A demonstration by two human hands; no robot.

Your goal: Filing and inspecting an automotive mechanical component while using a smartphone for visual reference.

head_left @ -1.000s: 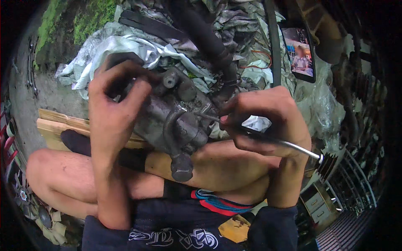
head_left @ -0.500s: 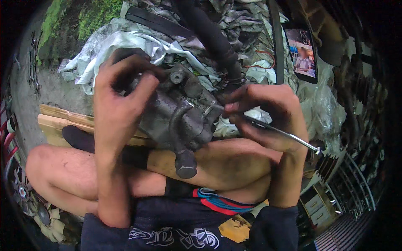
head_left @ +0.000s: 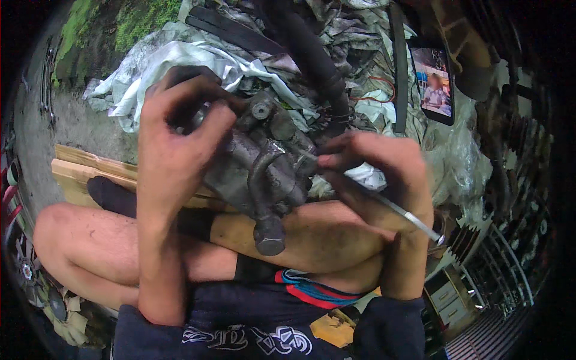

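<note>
A dark, greasy cast-metal machine part (head_left: 231, 171) is held up over my crossed legs. A bent metal pipe (head_left: 258, 180) runs along it to a large hex-headed bolt (head_left: 269, 239) at its near end. My left hand (head_left: 180, 132) is closed around the part's upper left end, thumb and fingers curled on it. In my right hand (head_left: 384, 171) is a slim metal rod-like tool (head_left: 408, 217), pinched between thumb and fingers. Its thin tip is close to the part's right side; whether they touch I cannot tell. The tool's outer end sticks out past my wrist.
Crumpled, stained plastic sheets (head_left: 180, 57) lie beyond the part, with a thick dark bar (head_left: 306, 54) across them. A phone (head_left: 433, 84) showing a video rests at the far right. Wooden boards (head_left: 90, 174) lie at left, and a small drawer unit (head_left: 450, 300) stands at right.
My right hand has shifted slightly, and the tool's outer end has swung down and to the left. My left hand keeps its hold on the part.
</note>
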